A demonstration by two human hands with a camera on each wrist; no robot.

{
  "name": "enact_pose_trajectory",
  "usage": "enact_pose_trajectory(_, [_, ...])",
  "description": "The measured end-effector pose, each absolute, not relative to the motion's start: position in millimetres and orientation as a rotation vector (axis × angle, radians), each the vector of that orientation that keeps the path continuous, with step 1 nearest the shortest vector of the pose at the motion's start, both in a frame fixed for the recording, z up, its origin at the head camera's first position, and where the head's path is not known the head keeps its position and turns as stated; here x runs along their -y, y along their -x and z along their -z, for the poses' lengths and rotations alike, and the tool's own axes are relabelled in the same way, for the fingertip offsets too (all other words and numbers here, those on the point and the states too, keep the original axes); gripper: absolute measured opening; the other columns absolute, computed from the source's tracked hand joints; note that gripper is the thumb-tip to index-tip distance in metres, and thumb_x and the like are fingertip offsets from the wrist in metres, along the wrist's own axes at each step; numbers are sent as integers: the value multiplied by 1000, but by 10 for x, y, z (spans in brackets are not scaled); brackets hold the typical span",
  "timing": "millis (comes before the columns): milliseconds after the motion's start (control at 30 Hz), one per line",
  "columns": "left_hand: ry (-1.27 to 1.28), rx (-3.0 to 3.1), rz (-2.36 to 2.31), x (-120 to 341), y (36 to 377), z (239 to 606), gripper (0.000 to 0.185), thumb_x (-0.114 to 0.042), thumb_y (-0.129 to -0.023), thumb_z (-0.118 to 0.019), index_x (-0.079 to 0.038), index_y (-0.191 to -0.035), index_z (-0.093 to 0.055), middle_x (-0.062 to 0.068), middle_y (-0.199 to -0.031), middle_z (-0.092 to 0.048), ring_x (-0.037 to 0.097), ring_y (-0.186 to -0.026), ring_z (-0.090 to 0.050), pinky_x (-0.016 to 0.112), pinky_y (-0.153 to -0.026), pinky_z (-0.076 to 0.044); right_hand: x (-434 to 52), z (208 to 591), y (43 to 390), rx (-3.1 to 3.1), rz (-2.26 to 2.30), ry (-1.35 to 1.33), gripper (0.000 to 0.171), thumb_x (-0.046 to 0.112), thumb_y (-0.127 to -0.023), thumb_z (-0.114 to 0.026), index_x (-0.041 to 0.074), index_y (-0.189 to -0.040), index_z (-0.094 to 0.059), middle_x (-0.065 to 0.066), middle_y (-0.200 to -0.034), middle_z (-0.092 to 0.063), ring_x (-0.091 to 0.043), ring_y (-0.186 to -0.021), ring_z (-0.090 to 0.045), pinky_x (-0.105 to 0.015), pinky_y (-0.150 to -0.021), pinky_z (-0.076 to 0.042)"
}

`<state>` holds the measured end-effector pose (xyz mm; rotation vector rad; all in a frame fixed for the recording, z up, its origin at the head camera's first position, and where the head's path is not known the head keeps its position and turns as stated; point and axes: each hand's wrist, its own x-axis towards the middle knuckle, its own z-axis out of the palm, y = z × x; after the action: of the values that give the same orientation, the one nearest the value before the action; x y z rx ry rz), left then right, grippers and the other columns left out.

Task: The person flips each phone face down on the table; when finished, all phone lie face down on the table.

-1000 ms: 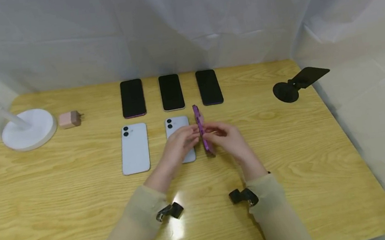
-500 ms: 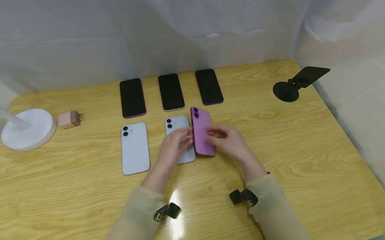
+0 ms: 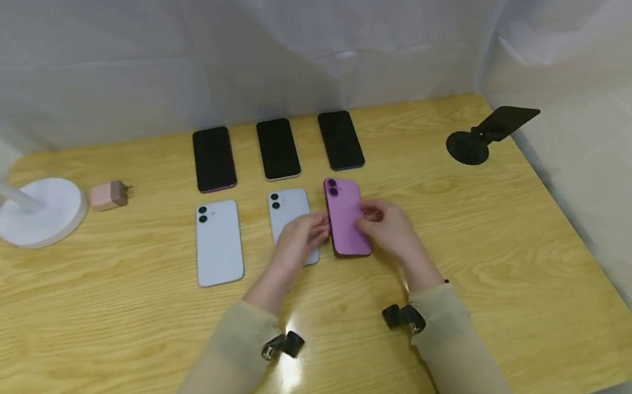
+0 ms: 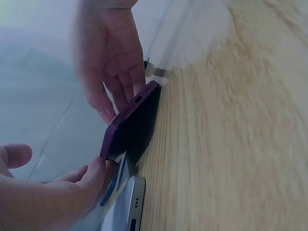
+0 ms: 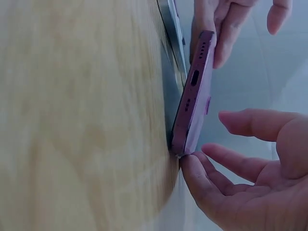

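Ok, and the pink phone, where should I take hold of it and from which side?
Probably best by the left long edge of the pink phone, coming from the left with the left hand: the phone is tilted, and that edge stands raised off the table, leaving room underneath. The right edge sits low, so it likely offers less to grip.

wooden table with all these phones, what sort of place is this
Perhaps a staged recording set-up: pale sheeting hangs behind the wooden table, and phones are set out in two rows.
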<state>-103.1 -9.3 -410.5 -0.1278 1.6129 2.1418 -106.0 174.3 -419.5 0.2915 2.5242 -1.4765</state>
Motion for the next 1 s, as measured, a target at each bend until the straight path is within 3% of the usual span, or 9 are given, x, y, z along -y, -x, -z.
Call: enact_pose_trajectory(1000, [155,-1460,-2091,-100,1034,4147,46,-13,-100,-38,14,-137,-36,26,-143,-38,31,-134,-36,31,-111,-33,-2001,4127,1061,-2535,1392,-345,45,15,-91,-62,2,-133,-53,-17,-118,-57,-27,-107,-52,-36,-87,-49])
